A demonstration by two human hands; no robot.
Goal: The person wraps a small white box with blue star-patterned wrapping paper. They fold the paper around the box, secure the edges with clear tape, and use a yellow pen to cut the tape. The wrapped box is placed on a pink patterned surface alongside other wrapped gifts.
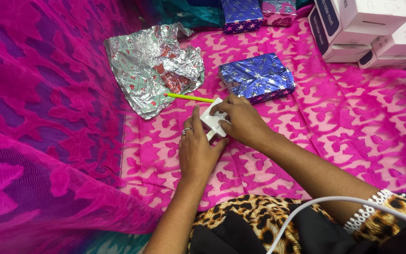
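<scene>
A person's left hand [196, 153] and right hand [241, 121] meet over a small white cardboard box [214, 120] on a bright pink patterned cloth [353, 122], fingers of both curled around the box and gripping it from either side; a ring shows on the left hand. The box's contents cannot be seen. Just beyond it lies a thin yellow-green pencil [190, 97], its far end touching a crumpled sheet of silver foil wrapping paper with red print [153, 66]. A rectangular parcel wrapped in shiny blue star-print foil [257, 76] sits just beside the right hand. Further back stand a second blue-wrapped parcel [241, 14], a pink-and-silver wrapped parcel [278, 11] and a stack of closed white cartons [370, 28].
</scene>
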